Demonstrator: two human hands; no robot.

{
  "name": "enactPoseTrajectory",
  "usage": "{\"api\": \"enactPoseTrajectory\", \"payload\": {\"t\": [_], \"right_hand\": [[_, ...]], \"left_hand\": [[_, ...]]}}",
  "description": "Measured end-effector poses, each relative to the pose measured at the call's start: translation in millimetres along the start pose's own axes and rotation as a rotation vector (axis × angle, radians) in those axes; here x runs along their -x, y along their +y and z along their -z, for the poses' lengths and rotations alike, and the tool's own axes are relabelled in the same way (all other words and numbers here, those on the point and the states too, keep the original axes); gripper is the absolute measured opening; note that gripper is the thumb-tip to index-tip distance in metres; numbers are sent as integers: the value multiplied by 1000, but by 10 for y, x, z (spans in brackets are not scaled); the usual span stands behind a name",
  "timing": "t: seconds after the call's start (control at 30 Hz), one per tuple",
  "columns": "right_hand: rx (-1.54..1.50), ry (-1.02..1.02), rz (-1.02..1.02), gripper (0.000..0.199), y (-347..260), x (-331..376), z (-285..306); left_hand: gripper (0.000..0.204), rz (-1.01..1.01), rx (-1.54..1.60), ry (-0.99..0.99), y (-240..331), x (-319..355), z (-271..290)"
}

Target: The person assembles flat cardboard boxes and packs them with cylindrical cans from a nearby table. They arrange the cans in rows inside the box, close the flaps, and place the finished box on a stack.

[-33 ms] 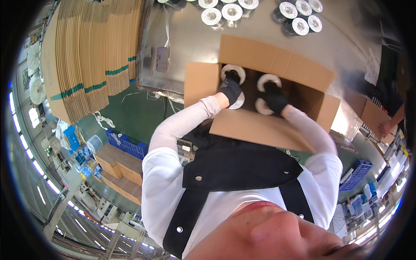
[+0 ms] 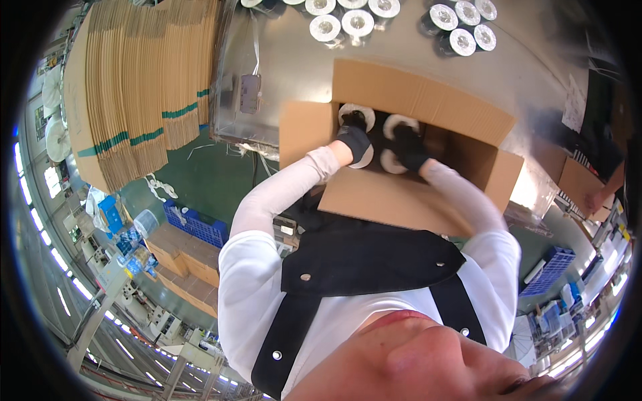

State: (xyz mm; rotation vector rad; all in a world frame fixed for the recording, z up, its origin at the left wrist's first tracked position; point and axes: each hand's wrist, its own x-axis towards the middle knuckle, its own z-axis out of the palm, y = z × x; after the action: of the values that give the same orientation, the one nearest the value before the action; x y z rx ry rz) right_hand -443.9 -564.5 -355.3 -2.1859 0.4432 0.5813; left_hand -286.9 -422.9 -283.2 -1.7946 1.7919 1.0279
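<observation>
Black gloves reach down into an open cardboard carton (image 2: 428, 93), where a worker's left hand (image 2: 354, 130) and right hand (image 2: 409, 146) lie over white-ended spools. At the left hand, one spool (image 2: 367, 115) shows around the fingers and another (image 2: 364, 158) by the wrist; at the right, one spool (image 2: 390, 126) peeks out ahead of the knuckles and a second (image 2: 392, 162) sits beside the wrist, toward the left hand. Both hands angle fingers-down, near each other but apart; whether they pinch the spools or merely rest on them cannot be told. By their look, the spools should prove stiff and fairly heavy, their smooth ends apt to slip under fabric; the outer rim seems the surest hold. Beyond both hands, more spools (image 2: 358, 23) stand on a metal table (image 2: 294, 73).
</observation>
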Motion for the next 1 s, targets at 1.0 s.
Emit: {"api": "enactPoseTrajectory", "payload": {"t": [1.0], "right_hand": [[526,392,-458,54,1751,-1874,2573]], "left_hand": [[50,343,-53,422,-3352,-1456,712]]}}
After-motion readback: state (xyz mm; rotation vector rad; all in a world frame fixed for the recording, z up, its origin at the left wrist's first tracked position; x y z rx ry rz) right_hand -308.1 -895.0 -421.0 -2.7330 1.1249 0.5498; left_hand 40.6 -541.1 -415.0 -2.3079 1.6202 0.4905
